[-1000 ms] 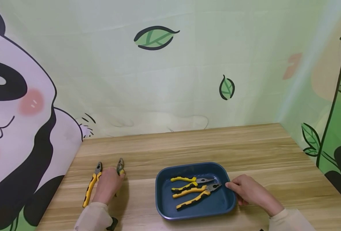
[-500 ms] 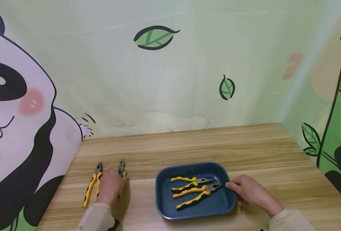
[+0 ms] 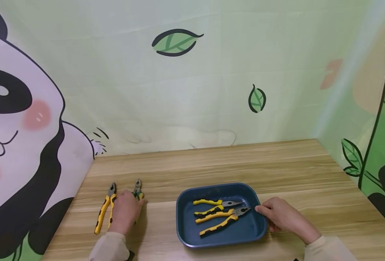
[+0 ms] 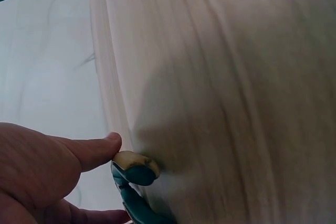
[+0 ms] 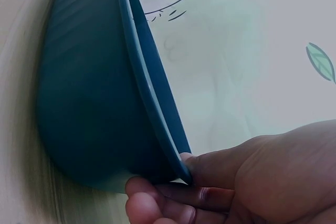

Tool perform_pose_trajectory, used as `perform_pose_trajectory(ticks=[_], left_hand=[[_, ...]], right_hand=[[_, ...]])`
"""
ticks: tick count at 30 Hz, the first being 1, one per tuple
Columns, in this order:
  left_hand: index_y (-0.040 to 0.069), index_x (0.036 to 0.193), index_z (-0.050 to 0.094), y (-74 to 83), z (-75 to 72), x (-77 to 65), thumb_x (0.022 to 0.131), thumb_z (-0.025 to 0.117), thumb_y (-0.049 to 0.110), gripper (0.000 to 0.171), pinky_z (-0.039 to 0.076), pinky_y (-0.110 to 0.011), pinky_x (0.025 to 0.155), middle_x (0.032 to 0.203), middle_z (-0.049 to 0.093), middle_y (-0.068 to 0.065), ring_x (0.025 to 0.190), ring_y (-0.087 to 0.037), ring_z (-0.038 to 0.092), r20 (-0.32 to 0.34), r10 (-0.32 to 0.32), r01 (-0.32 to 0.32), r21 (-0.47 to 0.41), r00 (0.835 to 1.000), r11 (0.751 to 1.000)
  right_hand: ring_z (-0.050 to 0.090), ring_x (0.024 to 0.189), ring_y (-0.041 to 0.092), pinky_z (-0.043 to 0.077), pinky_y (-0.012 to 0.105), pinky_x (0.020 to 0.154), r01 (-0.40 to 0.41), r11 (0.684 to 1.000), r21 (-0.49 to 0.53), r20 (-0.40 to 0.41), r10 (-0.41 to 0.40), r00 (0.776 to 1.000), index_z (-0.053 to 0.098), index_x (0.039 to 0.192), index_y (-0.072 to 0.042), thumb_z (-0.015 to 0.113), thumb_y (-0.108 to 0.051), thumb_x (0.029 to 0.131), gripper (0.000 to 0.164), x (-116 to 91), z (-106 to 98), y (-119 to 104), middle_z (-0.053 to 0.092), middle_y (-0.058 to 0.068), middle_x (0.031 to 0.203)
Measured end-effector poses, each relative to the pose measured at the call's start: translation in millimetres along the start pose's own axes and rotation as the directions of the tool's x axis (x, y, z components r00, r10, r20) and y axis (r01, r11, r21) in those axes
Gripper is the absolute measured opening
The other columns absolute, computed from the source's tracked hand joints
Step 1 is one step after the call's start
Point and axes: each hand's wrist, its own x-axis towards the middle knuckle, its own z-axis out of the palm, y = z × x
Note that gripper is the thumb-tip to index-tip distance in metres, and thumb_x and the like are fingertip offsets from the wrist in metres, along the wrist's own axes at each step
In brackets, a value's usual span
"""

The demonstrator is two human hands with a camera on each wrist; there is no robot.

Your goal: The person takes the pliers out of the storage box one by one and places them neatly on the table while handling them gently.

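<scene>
At the left of the table, my left hand (image 3: 125,210) grips a pair of pliers (image 3: 138,186) with green and yellow handles. Its metal head points away from me, past the fingers. In the left wrist view the thumb lies against a handle (image 4: 135,169), and a finger sits on its other side. My right hand (image 3: 281,214) pinches the right rim of a blue tray (image 3: 221,243), thumb on top and fingers curled beneath. Inside the tray are yellow-and-black long-nose pliers (image 3: 220,208) and, nearer me, larger yellow-and-black combination pliers (image 3: 223,222).
Another pair of yellow-and-black pliers (image 3: 104,210) lies just left of my left hand, partly covered by it. The wooden table (image 3: 205,163) ends at a printed cloth backdrop (image 3: 114,72) behind and along both sides.
My left hand has shifted slightly to the right, and the green-handled pliers have moved a little with it. My right hand and the tray stay in place.
</scene>
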Motion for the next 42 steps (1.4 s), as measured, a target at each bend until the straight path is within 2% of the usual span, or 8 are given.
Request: perform_pose_trajectory(ticks=[6,12,17,20,26,31,37,42], left_hand=[[-0.025,0.11,0.052,-3.1,0.2,-2.9,0.094,0.076,0.036,0.068,0.055,-0.048,0.063,0.111,0.053,-0.042,0.078,-0.036,0.061,-0.031,0.02,-0.02,-0.021,0.999,1.0],[-0.015,0.092,0.056,-3.8,-2.9,-5.0,0.094,0.076,0.036,0.054,0.051,-0.042,0.056,0.113,0.056,-0.041,0.07,-0.032,0.059,-0.04,0.022,-0.024,-0.029,0.999,0.999],[-0.004,0.078,0.055,-4.7,-5.1,-6.1,0.098,0.07,0.034,0.045,0.048,-0.043,0.053,0.089,0.059,-0.027,0.064,-0.03,0.056,-0.078,0.066,-0.063,0.04,0.995,0.997],[-0.002,0.075,0.056,-5.5,-5.5,-6.3,0.1,0.067,0.032,0.044,0.049,-0.051,0.058,0.08,0.057,-0.02,0.066,-0.034,0.059,-0.109,0.105,-0.095,0.098,0.988,0.991],[-0.014,0.1,0.066,-4.9,-9.4,-9.5,0.101,0.064,0.023,0.036,0.049,-0.063,0.077,0.098,0.065,-0.03,0.09,-0.049,0.065,-0.145,0.19,-0.172,0.126,0.971,0.977],[-0.017,0.12,0.061,-5.7,-16.6,-12.8,0.102,0.062,0.017,0.039,0.045,-0.066,0.092,0.117,0.063,-0.037,0.108,-0.056,0.06,-0.161,0.277,-0.263,0.104,0.947,0.959],[-0.018,0.129,0.056,-4.3,-29.1,-16.6,0.105,0.057,0.019,0.044,0.037,-0.067,0.106,0.133,0.055,-0.039,0.126,-0.056,0.05,-0.147,0.349,-0.337,0.101,0.926,0.936],[-0.016,0.124,0.057,0.5,-38.5,-18.4,0.105,0.058,0.018,0.039,0.04,-0.069,0.099,0.136,0.051,-0.039,0.123,-0.055,0.051,-0.172,0.415,-0.399,0.124,0.893,0.909]], right_hand=[[0.05,0.045,0.01,0.041,0.025,0.046,-0.02,1.0,-0.001,-0.001,0.02,1.0,0.065,0.073,-0.006,0.055,-0.019,0.108,0.039,0,0,-1,0.053,-0.002,0.053],[0.048,0.045,0.01,0.039,0.024,0.046,-0.025,1.0,0.002,0.003,0.025,1.0,0.065,0.072,-0.006,0.055,-0.019,0.108,0.039,0,0,-2,0.052,-0.002,0.052],[0.049,0.045,0.01,0.04,0.025,0.046,-0.014,1.0,-0.002,-0.003,0.014,1.0,0.064,0.072,-0.006,0.055,-0.018,0.108,0.039,0,1,-2,0.052,-0.002,0.052],[0.049,0.045,0.011,0.041,0.025,0.046,-0.009,1.0,-0.004,-0.004,0.009,1.0,0.064,0.071,-0.006,0.055,-0.018,0.108,0.039,1,1,-1,0.052,-0.002,0.052],[0.05,0.045,0.011,0.041,0.025,0.046,-0.009,1.0,-0.005,-0.003,0.009,1.0,0.064,0.072,-0.006,0.055,-0.018,0.108,0.039,1,0,-1,0.052,-0.002,0.053],[0.05,0.045,0.011,0.042,0.026,0.046,-0.004,1.0,-0.009,0.001,0.004,1.0,0.065,0.072,-0.006,0.055,-0.018,0.108,0.039,1,0,-1,0.053,-0.002,0.053],[0.05,0.045,0.01,0.042,0.026,0.047,-0.026,1.0,-0.011,0.003,0.026,1.0,0.064,0.072,-0.006,0.055,-0.019,0.108,0.039,2,0,-1,0.053,-0.002,0.053],[0.05,0.045,0.01,0.043,0.027,0.047,-0.018,1.0,-0.005,0.006,0.018,1.0,0.065,0.073,-0.006,0.055,-0.019,0.108,0.039,1,-1,-2,0.053,-0.002,0.053]])
